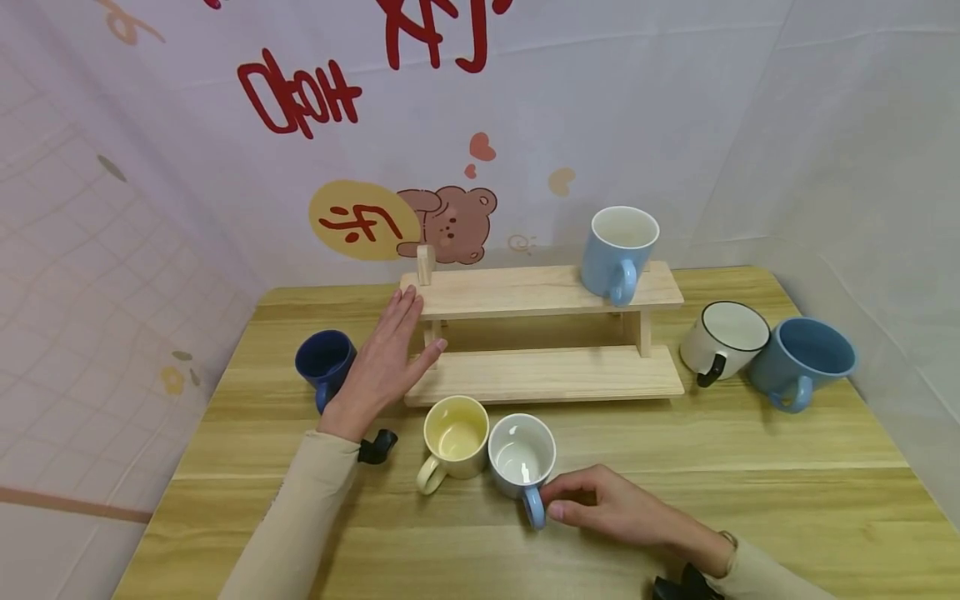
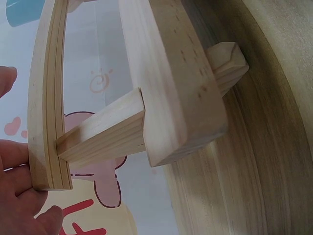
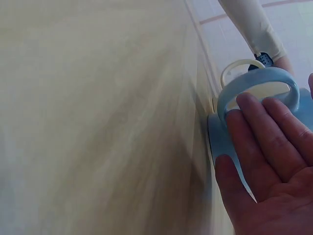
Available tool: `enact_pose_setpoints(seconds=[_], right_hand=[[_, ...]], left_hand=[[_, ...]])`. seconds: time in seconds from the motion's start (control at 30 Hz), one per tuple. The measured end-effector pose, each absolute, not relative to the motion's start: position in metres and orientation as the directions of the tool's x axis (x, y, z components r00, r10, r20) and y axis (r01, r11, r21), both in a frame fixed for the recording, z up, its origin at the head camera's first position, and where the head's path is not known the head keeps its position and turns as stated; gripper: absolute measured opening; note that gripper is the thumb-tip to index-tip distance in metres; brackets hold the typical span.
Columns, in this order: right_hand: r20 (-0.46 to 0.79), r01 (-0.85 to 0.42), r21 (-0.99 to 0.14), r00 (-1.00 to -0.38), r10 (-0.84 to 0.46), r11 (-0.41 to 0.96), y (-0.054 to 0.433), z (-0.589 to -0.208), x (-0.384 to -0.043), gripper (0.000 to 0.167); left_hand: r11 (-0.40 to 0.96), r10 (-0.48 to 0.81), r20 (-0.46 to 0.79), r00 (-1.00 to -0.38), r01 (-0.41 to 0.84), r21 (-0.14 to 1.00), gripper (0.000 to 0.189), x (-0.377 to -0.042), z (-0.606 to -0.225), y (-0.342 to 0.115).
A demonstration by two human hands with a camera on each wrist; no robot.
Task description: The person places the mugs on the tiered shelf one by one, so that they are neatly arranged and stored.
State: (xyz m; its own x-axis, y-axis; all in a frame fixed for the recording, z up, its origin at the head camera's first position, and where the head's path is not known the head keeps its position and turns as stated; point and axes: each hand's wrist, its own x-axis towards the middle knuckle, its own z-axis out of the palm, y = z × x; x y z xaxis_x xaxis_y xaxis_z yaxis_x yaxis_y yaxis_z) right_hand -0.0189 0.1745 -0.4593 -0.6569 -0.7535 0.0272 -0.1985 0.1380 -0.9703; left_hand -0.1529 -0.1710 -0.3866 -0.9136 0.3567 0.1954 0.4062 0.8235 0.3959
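My left hand [image 1: 382, 354] rests with extended fingers against the left end of a two-tier wooden shelf [image 1: 510, 292]. In the left wrist view, its fingers [image 2: 17, 178] touch the end of the upper board. My right hand [image 1: 611, 504] is at the handle of a light blue mug with a white inside [image 1: 521, 458]. Its fairly straight fingers [image 3: 261, 139] overlap that handle in the right wrist view. A yellow mug [image 1: 456, 442] stands just left of this mug. Beside my left wrist is a dark blue mug [image 1: 322, 362], partly covered by the hand.
On the upper board's right side stands a tall light blue mug [image 1: 618, 254]. To the right of the shelf are a white mug with a black handle [image 1: 723, 337] and a wide blue mug [image 1: 802, 362]. A printed cloth [image 1: 600, 100] hangs behind the wooden table [image 1: 787, 492].
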Motion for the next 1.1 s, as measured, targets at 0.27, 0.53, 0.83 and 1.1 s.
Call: enact_pose_setpoints(seconds=[0.27, 0.53, 0.83, 1.1], right_hand=[[0.072, -0.117, -0.993, -0.57, -0.818, -0.006, 0.163, -0.46, -0.02, 0.026], [0.071, -0.063, -0.997, -0.54, -0.839, -0.043, 0.158, -0.462, -0.022, 0.025], [0.047, -0.094, -0.996, -0.602, -0.797, 0.012, 0.162, -0.461, -0.022, 0.022], [0.069, -0.098, -0.995, -0.626, -0.777, -0.009, 0.173, -0.461, -0.023, 0.024]], left_hand=[[0.818, 0.358, 0.202, -0.912, 0.41, 0.404, 0.084, -0.152, -0.385, -0.172], [0.819, 0.355, 0.197, -0.914, 0.406, 0.407, 0.084, -0.153, -0.386, -0.173], [0.823, 0.355, 0.201, -0.913, 0.407, 0.397, 0.084, -0.154, -0.388, -0.17], [0.826, 0.347, 0.203, -0.916, 0.401, 0.396, 0.085, -0.152, -0.387, -0.171]])
